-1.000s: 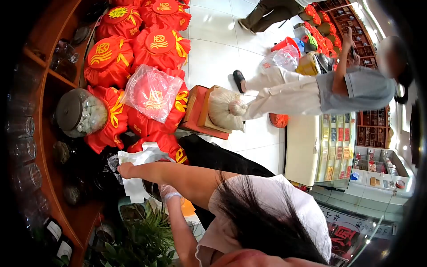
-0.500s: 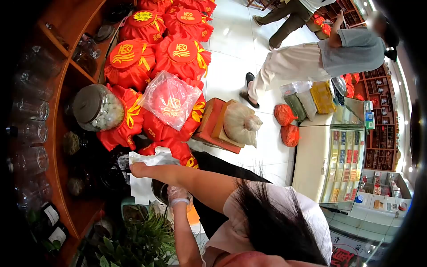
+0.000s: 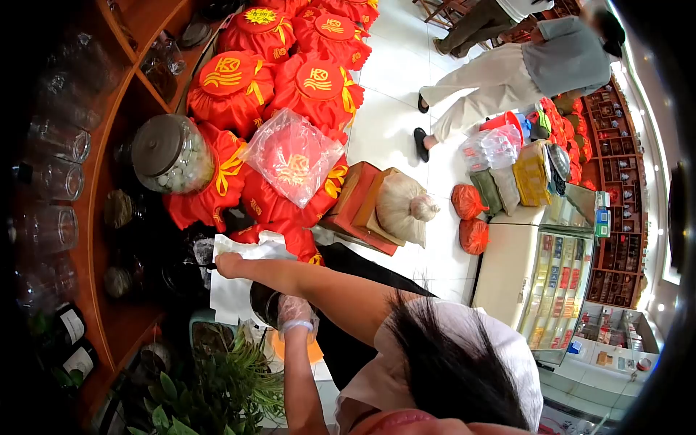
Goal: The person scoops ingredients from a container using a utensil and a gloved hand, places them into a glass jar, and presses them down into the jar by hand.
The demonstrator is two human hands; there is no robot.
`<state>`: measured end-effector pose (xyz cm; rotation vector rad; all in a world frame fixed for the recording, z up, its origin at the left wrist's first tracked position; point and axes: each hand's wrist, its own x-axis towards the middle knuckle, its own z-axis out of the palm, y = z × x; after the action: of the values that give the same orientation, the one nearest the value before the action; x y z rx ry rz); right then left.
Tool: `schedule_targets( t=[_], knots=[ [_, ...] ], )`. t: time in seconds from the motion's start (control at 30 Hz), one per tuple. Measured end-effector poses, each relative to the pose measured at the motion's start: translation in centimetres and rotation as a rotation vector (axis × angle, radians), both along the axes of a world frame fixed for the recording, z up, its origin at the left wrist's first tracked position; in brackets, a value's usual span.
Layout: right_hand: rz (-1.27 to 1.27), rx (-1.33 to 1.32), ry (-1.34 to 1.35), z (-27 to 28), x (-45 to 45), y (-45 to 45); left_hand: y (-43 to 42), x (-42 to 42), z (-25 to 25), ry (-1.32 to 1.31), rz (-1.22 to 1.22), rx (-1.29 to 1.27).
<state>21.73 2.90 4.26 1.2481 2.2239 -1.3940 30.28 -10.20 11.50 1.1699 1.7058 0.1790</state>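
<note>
My left hand (image 3: 294, 312), in a clear plastic glove, is closed around the side of a dark jar (image 3: 265, 303). My right forearm partly covers that jar. My bare right hand (image 3: 230, 265) is a closed fist at the edge of a crumpled sheet of white paper (image 3: 228, 297). A thin dark handle (image 3: 207, 266) sticks out of the fist toward the shadowed shelf; its far end is lost in the dark. Beside it lies crinkled clear plastic (image 3: 204, 251).
Red cloth-covered jars (image 3: 230, 80) stand close by. A glass jar with a dark lid (image 3: 161, 156) holds pale lumps. A wooden shelf (image 3: 109, 319) with glassware, a leafy plant (image 3: 210, 391), boxes (image 3: 351, 199) and a tied bag (image 3: 402, 206) surround me. A person (image 3: 500, 80) stands across the aisle.
The view has shifted slightly, so the jars and shelf sit a little farther right. My hands keep their grips. The person across the aisle has stepped, feet now apart.
</note>
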Motion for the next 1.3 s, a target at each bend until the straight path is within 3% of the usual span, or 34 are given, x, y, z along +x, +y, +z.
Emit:
schedule_targets(
  t=[0.2, 0.27, 0.37, 0.5, 0.8, 1.0, 1.07, 1.1, 1.23, 1.3],
  knots=[
    [-0.013, 0.031, -0.009, -0.2, -0.4, -0.2, 0.1, 0.1, 0.0, 0.021, 0.003, 0.096],
    [-0.002, 0.019, -0.022, 0.1, -0.3, -0.1, 1.4, 0.3, 3.0, -0.02, 0.212, -0.102],
    [0.013, 0.005, -0.037, 0.0, -0.2, 0.0, 1.7, 0.3, 3.4, 0.063, 0.061, -0.089],
    [0.011, 0.013, -0.024, 0.6, 0.3, 0.1, 2.2, 0.5, 4.3, 0.091, 0.22, -0.165],
    [0.041, -0.005, -0.06, 0.5, 0.4, 0.3, 3.0, 0.5, 4.7, 0.126, 0.191, -0.33],
    [0.056, -0.015, -0.062, 1.2, 0.4, 0.6, 2.5, 0.1, 3.7, 0.118, 0.064, -0.27],
    [0.06, -0.009, -0.054, 0.9, 0.3, 0.7, 0.4, 0.1, -0.4, 0.143, -0.004, -0.152],
    [0.065, -0.003, -0.047, 1.0, 0.3, 0.8, 0.7, 0.0, 0.0, 0.166, -0.073, -0.035],
    [0.078, -0.003, -0.074, 0.8, 0.2, 1.0, 1.7, 0.2, 2.1, 0.194, -0.028, -0.153],
    [0.094, 0.002, -0.09, 0.4, -0.6, 0.8, 1.5, 0.2, 1.9, 0.15, -0.047, -0.029]
  ],
)
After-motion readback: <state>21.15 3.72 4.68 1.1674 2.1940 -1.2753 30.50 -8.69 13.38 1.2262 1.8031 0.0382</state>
